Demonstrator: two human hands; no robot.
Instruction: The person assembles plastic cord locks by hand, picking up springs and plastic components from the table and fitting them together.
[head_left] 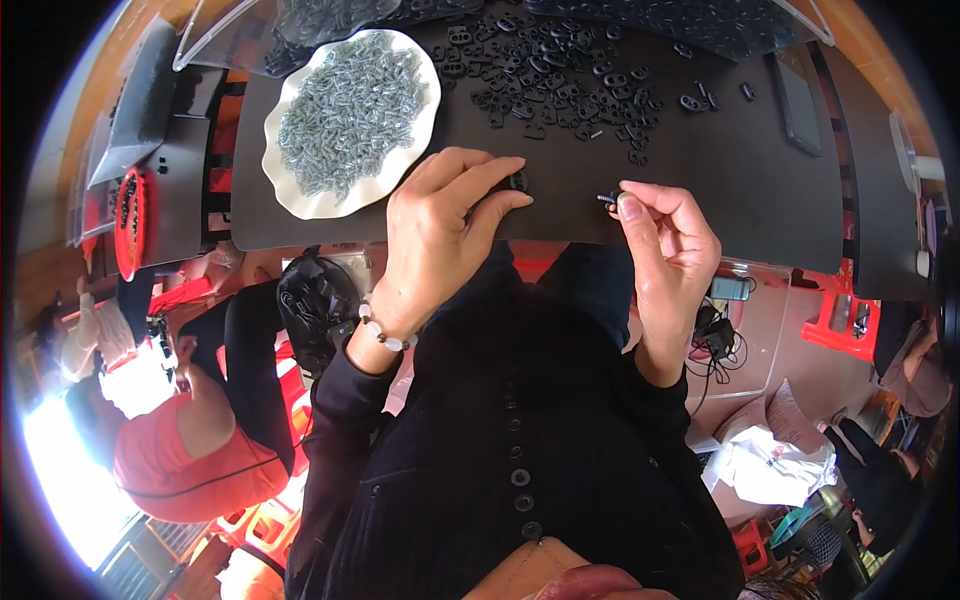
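My left hand, with a beaded bracelet on its wrist, is over the near edge of the dark table. Its thumb and forefinger are apart, on either side of a small black plastic piece; I cannot make out any contact. To the right, my right hand pinches a small black part with a thin metal spring sticking out to the left. A white scalloped dish heaped with small metal springs stands left of my left hand. Loose black plastic pieces with holes lie scattered beyond my hands.
Clear bins of black parts line the table's far side. A dark flat slab lies at the right. A red tray sits on the left neighbouring table. A person in a red top sits left; a red stool stands right.
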